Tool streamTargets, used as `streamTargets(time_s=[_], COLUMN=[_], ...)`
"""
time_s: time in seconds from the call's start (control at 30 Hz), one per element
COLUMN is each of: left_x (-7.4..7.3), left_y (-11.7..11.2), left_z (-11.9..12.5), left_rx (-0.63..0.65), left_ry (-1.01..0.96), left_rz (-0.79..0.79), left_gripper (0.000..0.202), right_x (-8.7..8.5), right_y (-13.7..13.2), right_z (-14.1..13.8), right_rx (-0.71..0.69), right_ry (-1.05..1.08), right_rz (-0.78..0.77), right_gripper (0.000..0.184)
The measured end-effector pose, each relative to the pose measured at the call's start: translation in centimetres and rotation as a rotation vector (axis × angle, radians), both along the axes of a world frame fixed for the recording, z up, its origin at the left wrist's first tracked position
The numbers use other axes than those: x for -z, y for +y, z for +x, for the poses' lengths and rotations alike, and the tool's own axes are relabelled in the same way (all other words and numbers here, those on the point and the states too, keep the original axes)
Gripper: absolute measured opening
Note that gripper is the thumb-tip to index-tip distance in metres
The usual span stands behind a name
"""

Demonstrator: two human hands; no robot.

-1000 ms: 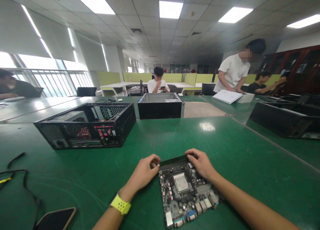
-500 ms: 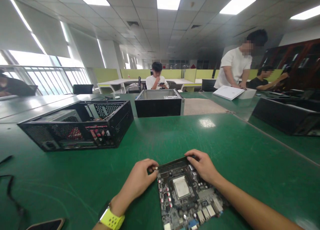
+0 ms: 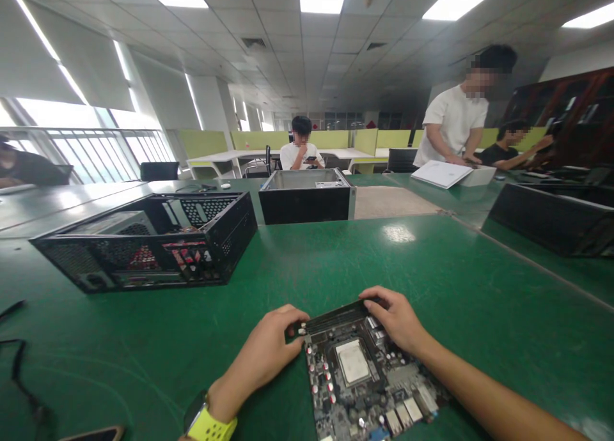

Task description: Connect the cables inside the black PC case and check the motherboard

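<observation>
A dark motherboard [image 3: 364, 380] with a silver processor in its middle lies flat on the green table [image 3: 432, 281] just in front of me. My left hand [image 3: 263, 353], a yellow-green band on its wrist, has its fingers curled onto the board's far left corner. My right hand [image 3: 396, 319] rests on the far right corner, fingers bent over the edge by a long black slot. Both hands press at the ends of that far edge.
An open black computer case [image 3: 148, 239] lies at the left. A second open case [image 3: 306, 198] stands behind it, a third [image 3: 551, 217] at the right. Black cables [image 3: 19, 358] trail at the left edge. Several people sit or stand at the far desks.
My view has drifted slightly, so the board and hands sit a little lower and to the right. The hands keep their hold on the board's far corners.
</observation>
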State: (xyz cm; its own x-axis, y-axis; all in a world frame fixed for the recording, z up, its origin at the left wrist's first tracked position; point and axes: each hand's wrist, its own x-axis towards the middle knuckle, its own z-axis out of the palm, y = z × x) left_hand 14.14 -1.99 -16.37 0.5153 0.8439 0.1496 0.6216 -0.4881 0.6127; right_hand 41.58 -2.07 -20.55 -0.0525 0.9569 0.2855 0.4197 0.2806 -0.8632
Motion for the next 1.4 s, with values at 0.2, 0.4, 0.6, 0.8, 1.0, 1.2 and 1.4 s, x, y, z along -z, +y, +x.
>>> streamTargets(time_s=[0.2, 0.4, 0.6, 0.8, 1.0, 1.2, 1.4], left_x=[0.4, 0.6, 0.1, -0.5, -0.4, -0.3, -0.1], left_y=[0.7, 0.9, 0.9, 0.5, 0.5, 0.5, 0.6], left_z=[-0.5, -0.6, -0.5, -0.5, -0.6, -0.6, -0.6], left_rx=[-0.009, -0.044, -0.067, -0.05, -0.06, -0.082, -0.079], left_ry=[0.061, 0.093, 0.097, 0.088, 0.046, 0.038, 0.035], left_rz=[0.0, -0.013, -0.029, -0.046, -0.082, -0.131, -0.089], left_gripper=[0.018, 0.016, 0.018, 0.019, 0.022, 0.021, 0.02], right_x=[0.3, 0.4, 0.5, 0.4, 0.3, 0.2, 0.2], right_y=[0.3, 0.3, 0.3, 0.3, 0.3, 0.2, 0.2], right_z=[0.1, 0.2, 0.3, 0.3, 0.3, 0.2, 0.1], right_rx=[0.017, -0.018, -0.04, -0.045, -0.049, -0.047, -0.061], right_ry=[0.11, 0.095, 0.064, 0.042, 0.048, 0.067, 0.06], right_rz=[-0.031, -0.035, -0.027, -0.028, -0.024, -0.03, -0.039], right_gripper=[0.024, 0.021, 0.021, 0.02, 0.02, 0.019, 0.021])
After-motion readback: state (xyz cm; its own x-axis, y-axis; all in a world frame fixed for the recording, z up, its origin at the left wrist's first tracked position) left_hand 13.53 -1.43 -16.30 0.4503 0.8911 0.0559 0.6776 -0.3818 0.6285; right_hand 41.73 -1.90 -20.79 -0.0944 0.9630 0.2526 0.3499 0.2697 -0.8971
